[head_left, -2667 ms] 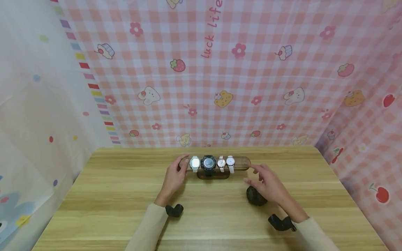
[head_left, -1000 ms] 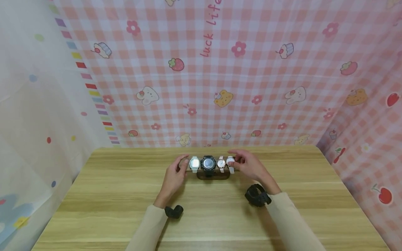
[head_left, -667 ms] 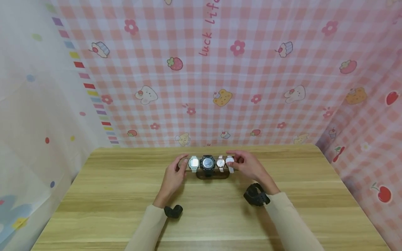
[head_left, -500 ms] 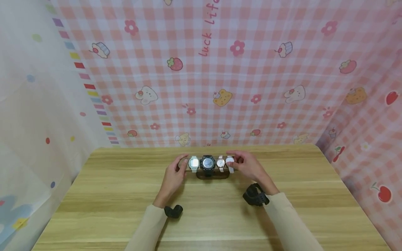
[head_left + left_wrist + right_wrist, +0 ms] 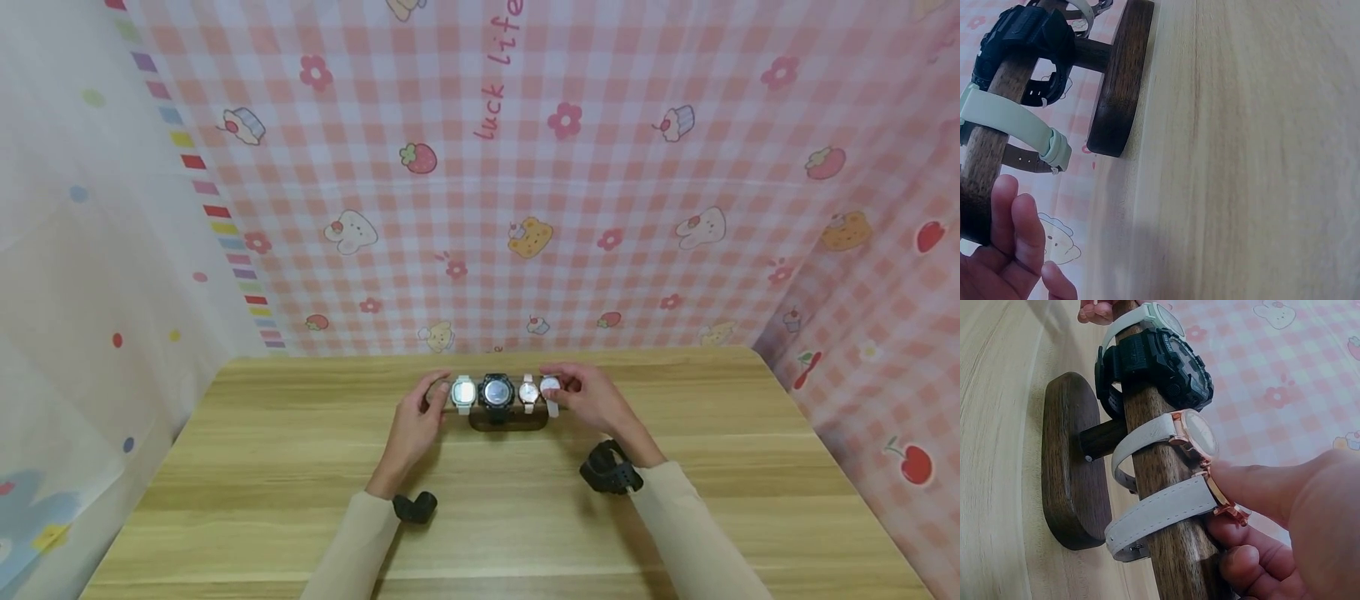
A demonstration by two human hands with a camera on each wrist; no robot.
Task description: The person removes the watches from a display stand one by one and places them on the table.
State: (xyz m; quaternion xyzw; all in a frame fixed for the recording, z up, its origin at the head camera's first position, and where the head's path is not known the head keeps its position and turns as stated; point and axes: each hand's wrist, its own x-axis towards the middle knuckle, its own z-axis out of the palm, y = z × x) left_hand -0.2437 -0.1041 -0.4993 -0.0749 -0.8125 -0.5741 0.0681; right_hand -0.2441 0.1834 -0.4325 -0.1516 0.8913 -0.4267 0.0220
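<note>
A dark wooden watch stand (image 5: 1074,481) stands near the table's back edge, its round-ended bar carrying several wristwatches. From left to right sit a mint-strapped square watch (image 5: 464,392), a chunky black watch (image 5: 497,391), and a slim white-strapped rose-gold watch (image 5: 1154,436). At the right is another white-strapped rose-gold watch (image 5: 1169,511) with stitched edges. My left hand (image 5: 415,423) grips the bar's left end, fingers curled under it in the left wrist view. My right hand (image 5: 600,402) pinches the rightmost watch at its case, thumb on the face and fingers beside the bar.
The pale wooden table (image 5: 495,533) runs toward me on all sides of the stand. Close behind its back edge hangs a pink checked cloth (image 5: 450,208). Black wrist-worn devices hang below each wrist, the right one (image 5: 609,467) low over the table.
My right hand has moved left from the bar's right end to the rightmost watch and taken hold of it. Over the last second both hands have stayed nearly still; the left has kept its grip.
</note>
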